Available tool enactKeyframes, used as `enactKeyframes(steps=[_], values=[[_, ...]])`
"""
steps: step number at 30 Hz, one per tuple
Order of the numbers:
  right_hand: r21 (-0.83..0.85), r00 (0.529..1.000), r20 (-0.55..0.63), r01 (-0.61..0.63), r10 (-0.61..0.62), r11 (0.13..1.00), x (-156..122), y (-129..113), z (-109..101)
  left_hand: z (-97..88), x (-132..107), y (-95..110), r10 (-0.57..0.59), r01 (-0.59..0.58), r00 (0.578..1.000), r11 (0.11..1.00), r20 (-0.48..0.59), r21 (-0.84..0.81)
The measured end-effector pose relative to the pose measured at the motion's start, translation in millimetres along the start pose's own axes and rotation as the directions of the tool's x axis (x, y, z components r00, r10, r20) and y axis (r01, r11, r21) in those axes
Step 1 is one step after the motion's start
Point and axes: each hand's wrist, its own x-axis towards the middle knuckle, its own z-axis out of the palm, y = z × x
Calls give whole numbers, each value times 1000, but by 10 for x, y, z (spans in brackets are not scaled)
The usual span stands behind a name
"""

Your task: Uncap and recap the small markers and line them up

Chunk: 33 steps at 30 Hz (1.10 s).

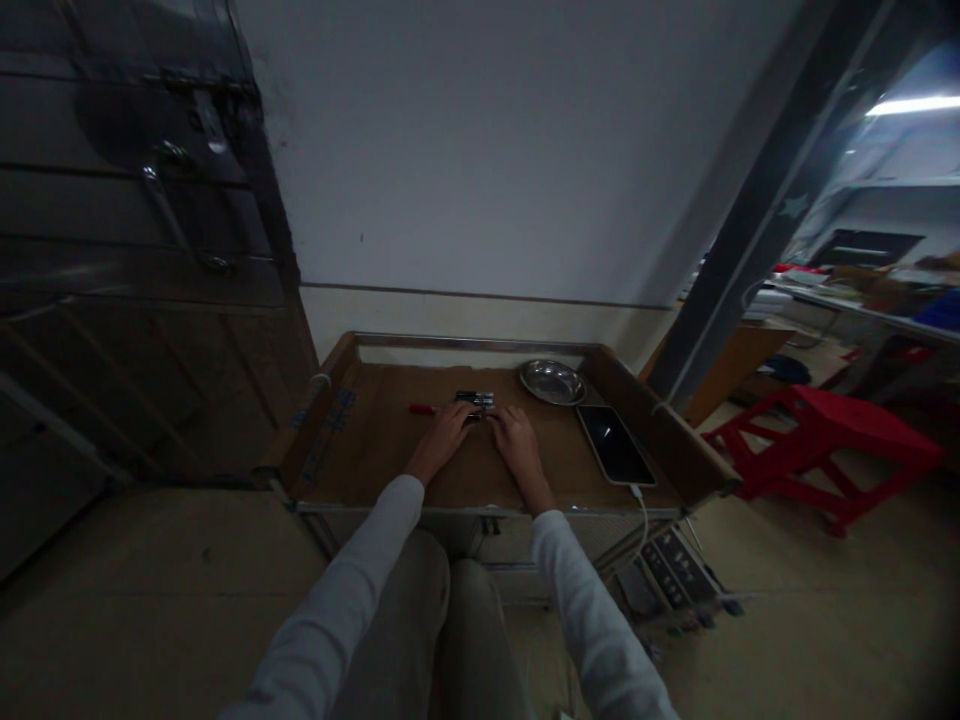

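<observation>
My left hand rests low over the cardboard, fingers bent together around something small and dark that I cannot make out. Close beside it, my right hand has its thumb and fingers pinched on the same spot, and what they hold is too small to name. A slim red rod-like thing sticks out left of my left hand, its other end hidden behind the fingers. Just beyond the fingertips lie some short, dark, shiny cylinders side by side.
A round metal dish stands at the back right of the cardboard-lined cart top. In front of it lies a phone with a white cable. Raised cardboard sides edge the cart. A red stool is to the right.
</observation>
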Motion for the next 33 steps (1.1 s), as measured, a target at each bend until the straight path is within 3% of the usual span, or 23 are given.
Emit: enactKeyframes(steps=[4, 7, 10, 14, 17, 20, 22, 27, 33], values=[[-103, 983, -109, -157, 146, 982, -39, 31, -28, 0, -9, -5, 23, -29, 998, 995, 66, 94], [-173, 972, -76, -233, 223, 957, -55, 20, -54, 8, -10, -16, -17, 11, 998, 994, 56, 110], [-234, 971, 0, -232, 239, 944, -49, -36, -83, 25, -2, -29, -51, 51, 999, 996, -5, 72], [-188, 986, 79, -131, 148, 973, -30, -128, -110, 38, -2, -35, -33, 36, 998, 998, -51, 46], [-18, 995, 100, -4, 6, 1000, -25, -184, -111, 20, -16, -20, -40, 48, 994, 996, -101, 77], [159, 988, 90, 107, -122, 981, -12, -203, -87, -27, -42, 18, -111, 140, 979, 974, -169, 176], [182, 988, 79, 116, -132, 977, 6, -182, -56, -62, -70, 46, -188, 247, 955, 933, -229, 263], [-41, 996, 84, -11, 14, 999, 53, -61, 34, -78, -160, 53, -363, 460, 882, 805, -301, 375], [-249, 988, 95, -97, 125, 963, 74, -9, 83, -8, -154, -7, -408, 491, 869, 781, -280, 386]])
